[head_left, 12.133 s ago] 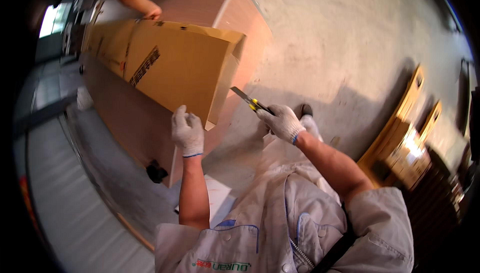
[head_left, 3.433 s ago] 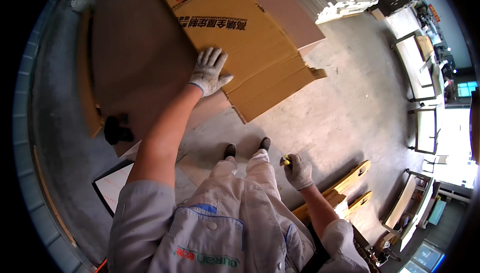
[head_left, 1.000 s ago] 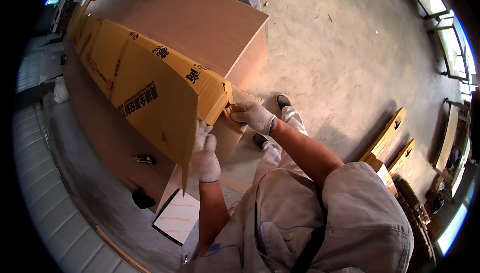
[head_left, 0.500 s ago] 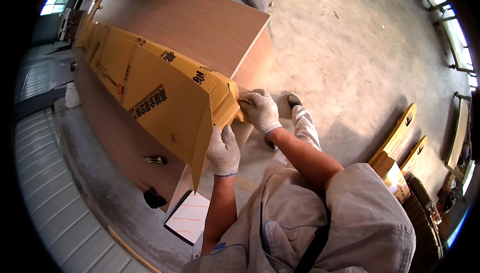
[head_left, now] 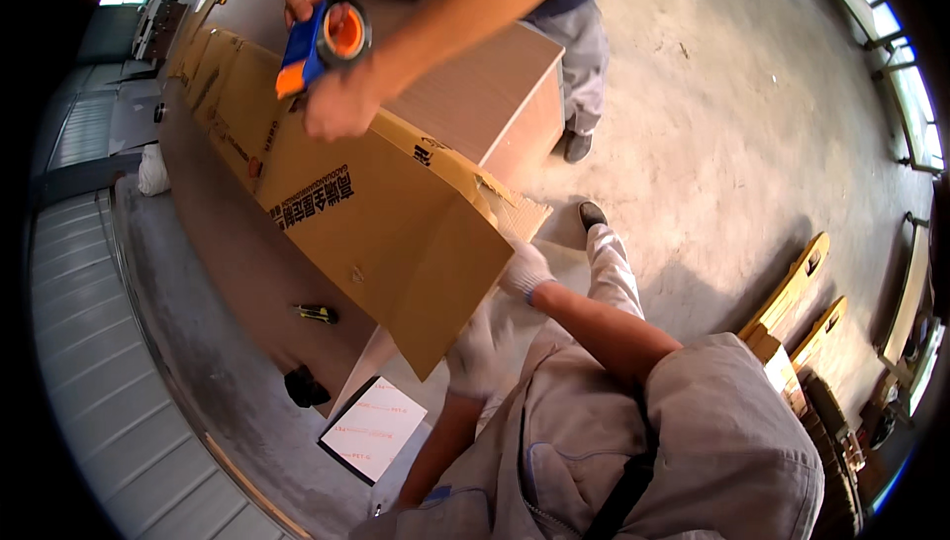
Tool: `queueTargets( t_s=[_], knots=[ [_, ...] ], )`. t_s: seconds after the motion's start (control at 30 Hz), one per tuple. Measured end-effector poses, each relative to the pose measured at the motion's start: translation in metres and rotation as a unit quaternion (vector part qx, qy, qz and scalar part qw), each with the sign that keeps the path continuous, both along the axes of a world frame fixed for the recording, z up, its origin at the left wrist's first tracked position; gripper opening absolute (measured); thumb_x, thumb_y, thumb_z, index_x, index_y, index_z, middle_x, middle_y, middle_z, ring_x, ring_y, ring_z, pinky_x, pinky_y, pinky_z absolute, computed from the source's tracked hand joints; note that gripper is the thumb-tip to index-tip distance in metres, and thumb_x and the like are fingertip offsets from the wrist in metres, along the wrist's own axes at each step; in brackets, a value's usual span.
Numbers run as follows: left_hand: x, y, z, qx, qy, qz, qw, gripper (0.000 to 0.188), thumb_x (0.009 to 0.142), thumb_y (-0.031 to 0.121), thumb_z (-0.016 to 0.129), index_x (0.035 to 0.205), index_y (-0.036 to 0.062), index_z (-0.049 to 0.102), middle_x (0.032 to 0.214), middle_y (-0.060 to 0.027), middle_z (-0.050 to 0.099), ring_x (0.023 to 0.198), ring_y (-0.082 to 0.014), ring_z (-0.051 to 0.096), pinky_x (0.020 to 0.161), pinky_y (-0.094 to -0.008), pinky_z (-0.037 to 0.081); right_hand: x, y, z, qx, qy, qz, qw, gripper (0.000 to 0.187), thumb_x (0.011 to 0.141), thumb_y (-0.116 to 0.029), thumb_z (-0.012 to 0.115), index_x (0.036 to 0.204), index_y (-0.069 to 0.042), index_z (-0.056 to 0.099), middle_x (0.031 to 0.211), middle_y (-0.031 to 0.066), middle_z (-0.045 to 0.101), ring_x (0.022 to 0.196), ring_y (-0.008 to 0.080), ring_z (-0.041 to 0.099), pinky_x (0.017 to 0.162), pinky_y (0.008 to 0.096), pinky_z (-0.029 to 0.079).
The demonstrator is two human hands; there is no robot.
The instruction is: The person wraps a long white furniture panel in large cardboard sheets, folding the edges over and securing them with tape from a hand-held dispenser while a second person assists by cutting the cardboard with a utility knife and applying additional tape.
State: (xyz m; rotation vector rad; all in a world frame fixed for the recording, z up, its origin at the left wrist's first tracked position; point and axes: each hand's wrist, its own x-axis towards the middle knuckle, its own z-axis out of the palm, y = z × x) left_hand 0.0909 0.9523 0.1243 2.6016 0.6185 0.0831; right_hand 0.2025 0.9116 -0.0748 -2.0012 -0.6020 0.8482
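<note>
A long brown cardboard wrapper (head_left: 396,253) with dark print lies over a long package on the table, its end flap standing out toward me. My right hand (head_left: 527,271), in a pale knitted glove, is at the flap's right edge, its fingers partly hidden by the cardboard. Beside the flap's lower edge is my gloved left hand (head_left: 475,357), smeared by motion. A co-worker's bare hands (head_left: 341,104) are over the wrapper with a blue and orange tape dispenser (head_left: 322,45).
A brown wooden panel box (head_left: 505,85) stands beyond the wrapper. On the brown board at left lie a utility knife (head_left: 317,313) and a black object (head_left: 305,388). A white sheet (head_left: 374,429) with red marks lies near my left arm. Yellow pallet-truck-like forks (head_left: 790,283) are at right.
The co-worker has reached in over the wrapper with the tape dispenser. The end flap has swung outward to the right. My left hand has moved down and right; my right hand slightly down.
</note>
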Motion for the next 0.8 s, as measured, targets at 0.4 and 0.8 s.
queueTargets(
  t_s=[0.4,0.8],
  knots=[
    [-0.04,0.132,0.04,0.04,-0.15,0.07,0.985,0.022,0.103,0.015,0.07,0.117,-0.0017,0.074,0.125,-0.0159,0.073,0.113,-0.0341,0.069,0.103,-0.0459,0.055,0.059,0.009,-0.016,0.311,0.099,0.006,0.945,0.038,0.115,-0.022,0.057,0.146,-0.003,0.064,0.144,0.015,0.068,0.132,0.0259,0.065,0.114,0.0343,0.051],
    [0.0,0.134,-0.035,0.162,0.023,-0.015,0.986,0.079,0.099,0.049,0.073,0.158,0.0012,0.051,0.166,-0.0281,0.042,0.153,-0.0514,0.039,0.125,-0.063,0.033,0.074,0.029,-0.007,0.16,0.265,0.003,0.951,0.036,0.106,-0.022,0.069,0.137,-0.003,0.07,0.123,0.0085,0.077,0.11,0.0192,0.072,0.099,0.0377,0.058]
  ],
)
